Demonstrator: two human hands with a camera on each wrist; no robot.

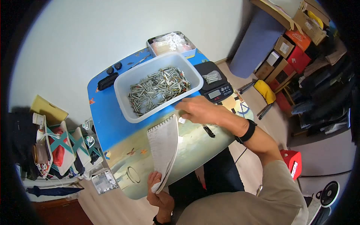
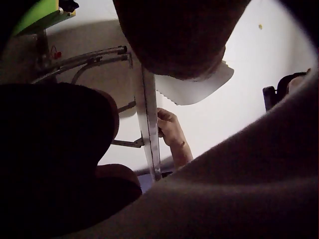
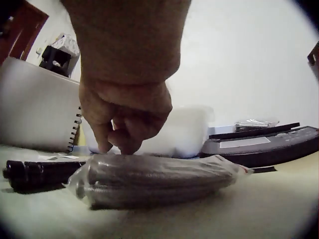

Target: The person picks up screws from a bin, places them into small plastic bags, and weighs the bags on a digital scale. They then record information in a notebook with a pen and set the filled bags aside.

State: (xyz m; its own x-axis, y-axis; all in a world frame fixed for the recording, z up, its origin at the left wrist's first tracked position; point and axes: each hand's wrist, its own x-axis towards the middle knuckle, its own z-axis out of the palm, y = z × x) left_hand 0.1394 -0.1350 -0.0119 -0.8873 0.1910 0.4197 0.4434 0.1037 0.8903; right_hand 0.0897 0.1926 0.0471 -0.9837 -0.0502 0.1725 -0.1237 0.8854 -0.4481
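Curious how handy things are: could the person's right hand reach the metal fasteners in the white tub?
Probably yes: the right hand is close to the white tub, whose open top leaves the metal fasteners exposed; only its near rim intervenes.

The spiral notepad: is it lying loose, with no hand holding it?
No, in the head view the left hand grips the spiral notepad at its lower end.
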